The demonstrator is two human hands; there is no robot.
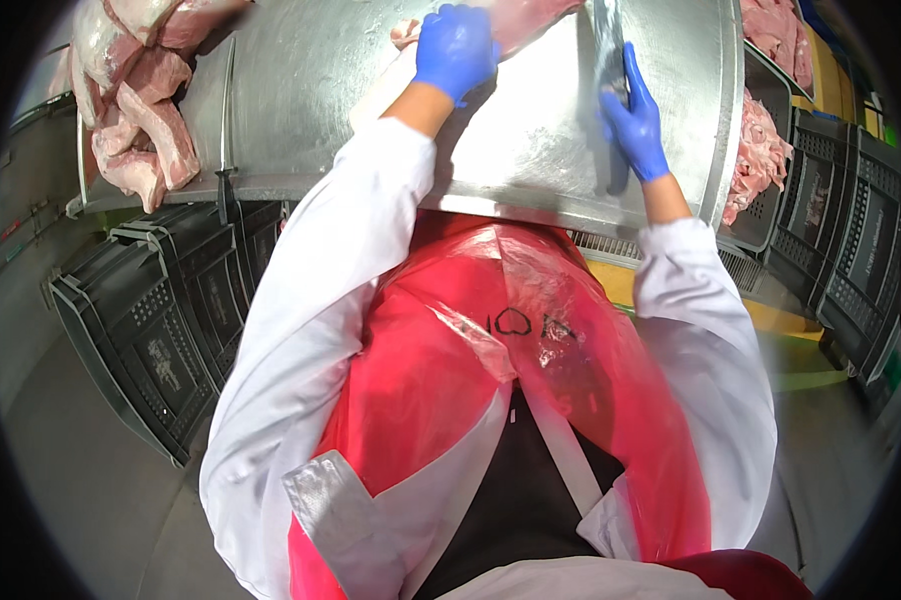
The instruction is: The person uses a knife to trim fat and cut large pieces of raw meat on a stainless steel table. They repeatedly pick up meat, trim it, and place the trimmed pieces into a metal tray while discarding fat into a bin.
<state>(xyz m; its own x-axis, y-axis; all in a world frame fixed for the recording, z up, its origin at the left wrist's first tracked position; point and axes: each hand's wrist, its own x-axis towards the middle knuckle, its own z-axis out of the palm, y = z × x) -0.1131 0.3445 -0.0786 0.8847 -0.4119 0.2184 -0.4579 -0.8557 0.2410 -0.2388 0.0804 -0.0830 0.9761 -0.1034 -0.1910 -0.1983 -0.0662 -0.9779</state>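
Note:
My left hand (458, 52), in a blue glove, is closed on a long piece of raw pink meat (533, 18) at the far middle of the metal worktable (531, 150). The meat runs out of the picture at the top, and a pale strip of fat or skin shows beside my wrist. My right hand (635, 122), also gloved in blue, is wrapped round a knife (609, 45) to the right of the meat. Its shiny blade points away from me and is smeared by motion. The blade appears apart from the meat.
Large pieces of raw meat (131, 100) are heaped at the table's left end. Beyond the right edge, a dark bin holds pink trimmings (759, 160), with more meat (776, 38) behind. Black plastic crates (151, 340) stand below left; others (851, 230) stand at the right.

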